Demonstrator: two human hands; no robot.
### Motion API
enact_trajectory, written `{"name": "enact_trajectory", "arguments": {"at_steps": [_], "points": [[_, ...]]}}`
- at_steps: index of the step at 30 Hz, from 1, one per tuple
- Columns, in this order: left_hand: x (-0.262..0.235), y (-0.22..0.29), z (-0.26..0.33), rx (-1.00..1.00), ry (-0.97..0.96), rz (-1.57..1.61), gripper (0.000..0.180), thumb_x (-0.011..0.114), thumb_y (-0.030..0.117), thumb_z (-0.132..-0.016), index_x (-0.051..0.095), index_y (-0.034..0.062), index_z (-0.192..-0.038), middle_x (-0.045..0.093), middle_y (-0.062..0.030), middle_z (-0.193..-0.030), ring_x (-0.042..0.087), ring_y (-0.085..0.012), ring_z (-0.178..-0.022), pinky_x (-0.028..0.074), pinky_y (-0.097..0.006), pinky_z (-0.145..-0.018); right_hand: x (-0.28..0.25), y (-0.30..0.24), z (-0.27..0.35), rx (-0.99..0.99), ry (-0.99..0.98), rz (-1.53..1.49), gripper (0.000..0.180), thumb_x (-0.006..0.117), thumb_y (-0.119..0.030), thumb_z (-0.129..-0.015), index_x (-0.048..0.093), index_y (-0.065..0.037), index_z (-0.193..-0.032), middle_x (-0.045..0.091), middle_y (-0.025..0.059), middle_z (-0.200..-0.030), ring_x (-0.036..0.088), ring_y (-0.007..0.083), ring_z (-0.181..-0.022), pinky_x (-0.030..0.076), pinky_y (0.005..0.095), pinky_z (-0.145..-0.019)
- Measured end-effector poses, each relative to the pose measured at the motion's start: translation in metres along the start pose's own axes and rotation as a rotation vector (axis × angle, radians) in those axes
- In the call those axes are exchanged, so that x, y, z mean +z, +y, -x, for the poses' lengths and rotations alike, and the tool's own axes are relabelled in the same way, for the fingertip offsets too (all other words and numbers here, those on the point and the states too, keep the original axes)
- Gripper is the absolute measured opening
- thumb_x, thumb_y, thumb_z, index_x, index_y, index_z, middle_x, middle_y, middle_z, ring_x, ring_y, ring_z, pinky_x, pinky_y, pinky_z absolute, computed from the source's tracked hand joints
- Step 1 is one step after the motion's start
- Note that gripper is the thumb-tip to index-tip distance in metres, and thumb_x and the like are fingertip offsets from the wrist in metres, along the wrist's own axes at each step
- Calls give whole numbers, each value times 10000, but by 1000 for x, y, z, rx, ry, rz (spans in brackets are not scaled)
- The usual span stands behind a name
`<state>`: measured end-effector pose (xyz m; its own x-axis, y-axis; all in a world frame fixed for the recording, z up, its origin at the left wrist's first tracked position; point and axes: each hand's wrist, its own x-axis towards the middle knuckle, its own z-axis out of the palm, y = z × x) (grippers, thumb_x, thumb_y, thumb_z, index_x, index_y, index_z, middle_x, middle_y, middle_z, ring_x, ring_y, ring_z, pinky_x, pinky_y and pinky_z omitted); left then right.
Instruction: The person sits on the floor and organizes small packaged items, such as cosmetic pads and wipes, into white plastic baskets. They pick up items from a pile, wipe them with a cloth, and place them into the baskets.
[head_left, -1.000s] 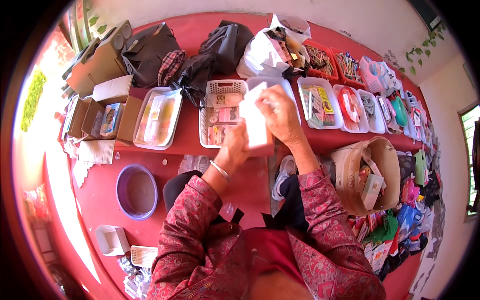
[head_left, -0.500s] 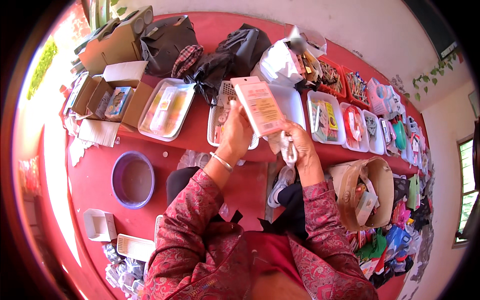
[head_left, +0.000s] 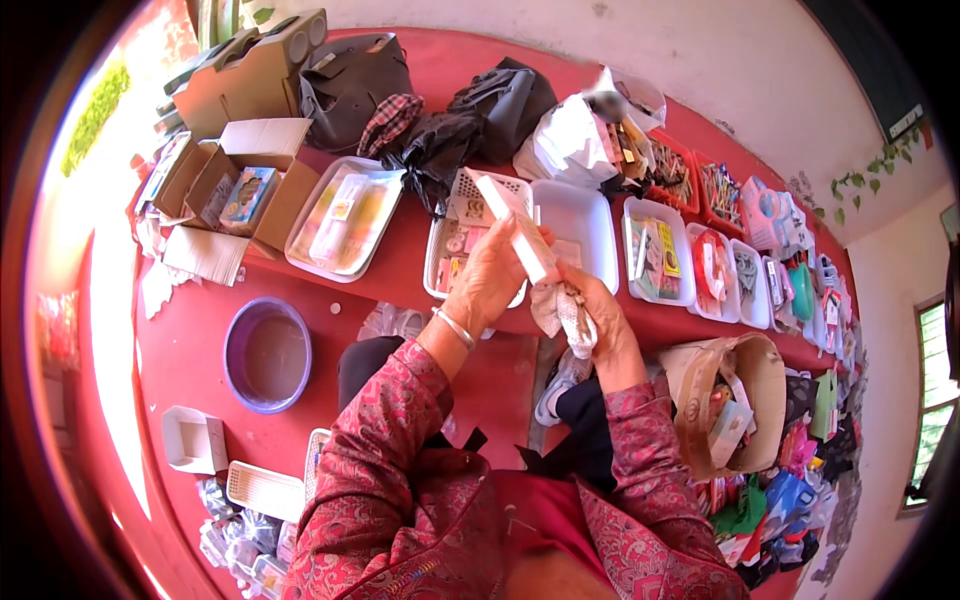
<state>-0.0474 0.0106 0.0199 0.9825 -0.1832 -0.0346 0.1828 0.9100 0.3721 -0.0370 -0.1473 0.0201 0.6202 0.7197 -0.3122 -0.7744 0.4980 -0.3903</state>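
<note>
Through the head view, I see the left hand closed around a slim pale box, held up in front of the white basket. The right hand grips a crumpled cloth at the box's lower end. Right beside that basket sits a white tray.

Hands holding box and cloth, trays beyond

The place is an indoor room, home or small shop; which cannot be determined. Indicators: plain wall, window, bags at the far edge of the red ledge, trays and packets along its near edge.
</note>
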Motion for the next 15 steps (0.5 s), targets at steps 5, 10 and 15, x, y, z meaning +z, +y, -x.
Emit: {"name": "enact_trajectory", "arguments": {"at_steps": [5, 10, 15], "points": [[-12, -2, -7, -3, 227, -61, 332, 578, 367, -836, 523, 100, -1027, 576, -48, -885, 571, -176, -823, 481, -340, -694, -28, -39, 12, -358, 275, 362, 379, 447, -349, -906, 572, 8, -944, 638, 113, -782, 631, 176, -661, 526, 299, -577], [-10, -21, -5, 247, 117, -657, 392, 459, 402, -891, 526, 43, -1031, 590, -47, -842, 569, -121, -712, 470, -272, -563, 14, -25, 13, -593, 233, 202, 309, 467, -282, -895, 557, 1, -982, 632, 125, -836, 622, 197, -705, 525, 281, -637], [-44, -43, -8, 379, -50, -1055, 343, 380, 305, -928, 488, 36, -1111, 549, -92, -997, 546, -158, -887, 446, -265, -735, 61, 9, 12, -1268, 34, 1826, 178, 564, -19, -765, 550, -32, -942, 562, 106, -905, 579, 237, -818, 469, 313, -712]]}}
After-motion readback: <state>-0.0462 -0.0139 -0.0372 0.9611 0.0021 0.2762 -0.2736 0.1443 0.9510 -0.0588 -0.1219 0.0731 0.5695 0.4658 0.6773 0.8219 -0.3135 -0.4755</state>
